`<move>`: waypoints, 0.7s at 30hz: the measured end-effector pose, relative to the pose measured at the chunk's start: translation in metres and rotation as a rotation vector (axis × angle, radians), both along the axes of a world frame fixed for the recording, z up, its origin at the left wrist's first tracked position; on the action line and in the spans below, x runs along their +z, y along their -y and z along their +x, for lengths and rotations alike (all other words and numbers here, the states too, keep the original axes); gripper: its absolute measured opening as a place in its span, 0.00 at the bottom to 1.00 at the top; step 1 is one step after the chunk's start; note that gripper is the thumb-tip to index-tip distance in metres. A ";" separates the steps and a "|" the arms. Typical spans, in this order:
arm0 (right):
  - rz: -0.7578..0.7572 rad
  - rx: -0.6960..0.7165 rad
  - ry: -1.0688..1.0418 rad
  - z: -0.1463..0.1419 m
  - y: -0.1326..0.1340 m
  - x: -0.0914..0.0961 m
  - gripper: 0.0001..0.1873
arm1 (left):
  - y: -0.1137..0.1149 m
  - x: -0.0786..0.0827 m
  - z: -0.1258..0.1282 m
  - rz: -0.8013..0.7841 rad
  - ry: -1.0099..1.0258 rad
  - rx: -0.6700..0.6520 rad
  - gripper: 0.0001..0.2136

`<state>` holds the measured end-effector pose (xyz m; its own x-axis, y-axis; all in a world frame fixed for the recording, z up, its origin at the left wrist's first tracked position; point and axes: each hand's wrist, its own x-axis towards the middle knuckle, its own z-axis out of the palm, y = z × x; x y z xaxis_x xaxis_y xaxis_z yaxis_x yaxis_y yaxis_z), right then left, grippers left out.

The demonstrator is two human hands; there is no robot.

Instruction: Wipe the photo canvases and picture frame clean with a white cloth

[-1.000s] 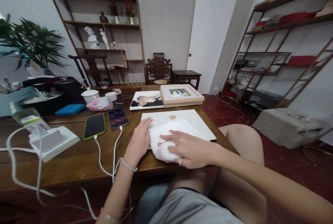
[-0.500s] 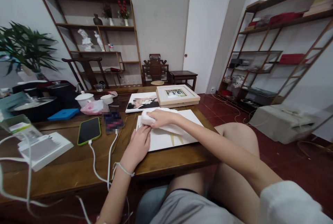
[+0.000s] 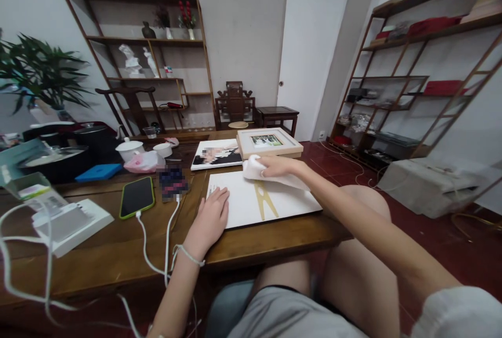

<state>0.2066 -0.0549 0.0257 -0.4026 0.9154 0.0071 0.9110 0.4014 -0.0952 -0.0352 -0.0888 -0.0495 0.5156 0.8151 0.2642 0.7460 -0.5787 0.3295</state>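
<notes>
A white panel point(image 3: 239, 207) with a gold compass-like or letter-shaped mark lies flat at the table's front edge. My left hand point(image 3: 210, 216) rests on its left end, fingers stretched out and flat, holding nothing. Bunched in my right hand point(image 3: 280, 167) is a white cloth point(image 3: 254, 169), which lies against the panel's far side and trails to the right. Beyond the panel are a photo print point(image 3: 214, 156) and a light wooden picture frame point(image 3: 270, 142) with a small photo in it.
Left of the panel, a green-edged phone point(image 3: 137, 198) and a second, blurred-screen phone point(image 3: 172, 183) have white cables attached. Further left are an open white box point(image 3: 74, 223), a blue case point(image 3: 98, 171), a pink plastic bag point(image 3: 145, 162) and a white teapot point(image 3: 129, 149).
My right hand has moved the cloth rightward over the panel, away from my left hand, uncovering more of the gold mark. My left hand stays nearly in place.
</notes>
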 end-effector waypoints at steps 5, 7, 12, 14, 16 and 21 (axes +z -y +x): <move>0.062 -0.175 0.094 0.048 0.033 0.005 0.15 | -0.002 -0.002 -0.001 0.036 0.025 -0.015 0.18; 0.111 -0.252 0.137 0.067 0.048 0.009 0.19 | -0.003 -0.005 -0.001 0.057 0.038 -0.020 0.18; 0.277 -0.424 0.217 0.095 0.071 0.018 0.18 | -0.004 -0.007 0.000 0.073 0.031 -0.018 0.18; 0.382 -0.420 0.226 0.089 0.073 0.012 0.17 | -0.004 -0.006 0.000 0.071 0.030 -0.016 0.18; 0.451 -0.308 0.203 0.076 0.071 -0.002 0.18 | -0.003 -0.006 0.000 0.071 0.034 -0.014 0.18; 0.386 0.001 0.128 0.042 0.059 -0.043 0.18 | -0.003 -0.006 -0.001 0.086 0.048 -0.015 0.18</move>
<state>0.2488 -0.1143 -0.0172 -0.4229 0.8551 0.2997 0.9055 0.3861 0.1763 -0.0362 -0.0856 -0.0554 0.5130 0.7806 0.3572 0.7214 -0.6175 0.3135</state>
